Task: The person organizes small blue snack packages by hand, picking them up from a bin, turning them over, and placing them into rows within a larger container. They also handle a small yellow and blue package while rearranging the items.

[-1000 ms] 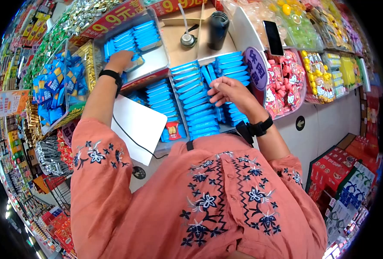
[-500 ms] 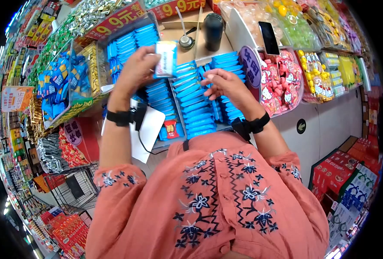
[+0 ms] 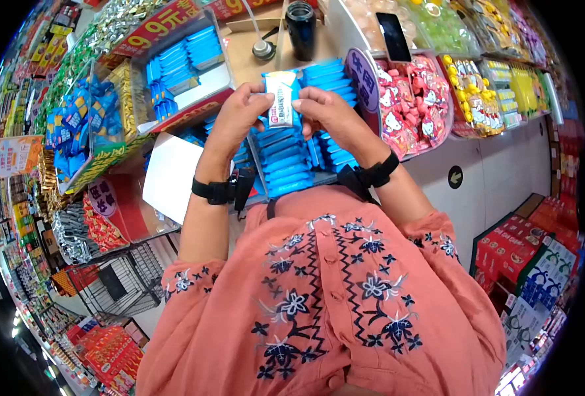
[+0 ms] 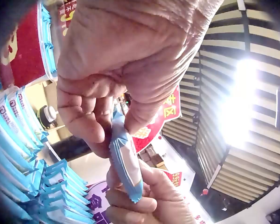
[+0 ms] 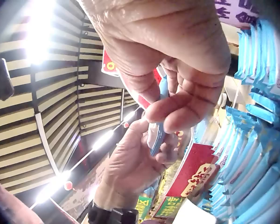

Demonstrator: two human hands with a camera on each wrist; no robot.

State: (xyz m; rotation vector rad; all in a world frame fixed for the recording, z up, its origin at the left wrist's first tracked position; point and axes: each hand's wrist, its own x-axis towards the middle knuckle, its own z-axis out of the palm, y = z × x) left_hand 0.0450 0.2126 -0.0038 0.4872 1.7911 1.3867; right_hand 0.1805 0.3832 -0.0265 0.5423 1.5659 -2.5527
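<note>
Both hands pinch one blue-and-white packet [image 3: 282, 99] between them, over rows of blue packets [image 3: 286, 162]. The left hand [image 3: 238, 119] holds its left edge and the right hand [image 3: 337, 119] its right edge, with the printed white side facing up. In the left wrist view the packet [image 4: 126, 161] is seen edge-on, the left hand [image 4: 126, 60] above and the right hand [image 4: 151, 198] at its lower end. The right wrist view has the right hand [image 5: 172, 60] on the packet [image 5: 157, 135], partly hidden by its fingers, and the left hand [image 5: 126, 163] beyond.
A clear bin [image 3: 223, 82] with blue packets stands at the left, near a white sheet [image 3: 172, 177]. Behind are a dark bottle [image 3: 301, 32] and a round-lidded item [image 3: 263, 49]. A phone [image 3: 393, 37] lies at the right above pink packets [image 3: 408, 105]. A cart [image 3: 124, 280] stands lower left.
The left hand has come out of the left bin with a packet and moved right to the middle. The right hand, empty before, now pinches that packet's other edge.
</note>
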